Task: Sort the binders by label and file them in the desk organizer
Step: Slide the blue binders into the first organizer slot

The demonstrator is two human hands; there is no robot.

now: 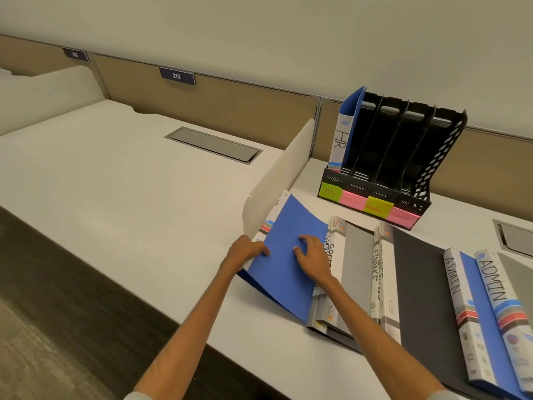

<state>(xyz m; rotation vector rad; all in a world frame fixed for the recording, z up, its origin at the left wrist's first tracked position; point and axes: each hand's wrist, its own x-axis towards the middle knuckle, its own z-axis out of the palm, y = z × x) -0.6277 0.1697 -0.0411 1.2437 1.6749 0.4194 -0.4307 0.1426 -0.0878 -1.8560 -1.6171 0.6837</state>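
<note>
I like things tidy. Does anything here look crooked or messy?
Yes. The blue binder lies askew. It is tilted up over the grey binder and its cover is bowed, while the left hand grips its edge. The HR binder stands neatly in the organizer.

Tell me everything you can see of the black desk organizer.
The desk organizer is black, plastic-looking, with perforated walls and four slots between slanted dividers. It stands upright on the desk by the partition. A blue HR binder stands in its leftmost slot; the other three look empty. Four sticky notes, green and pink alternating, cover its front lip.
</note>
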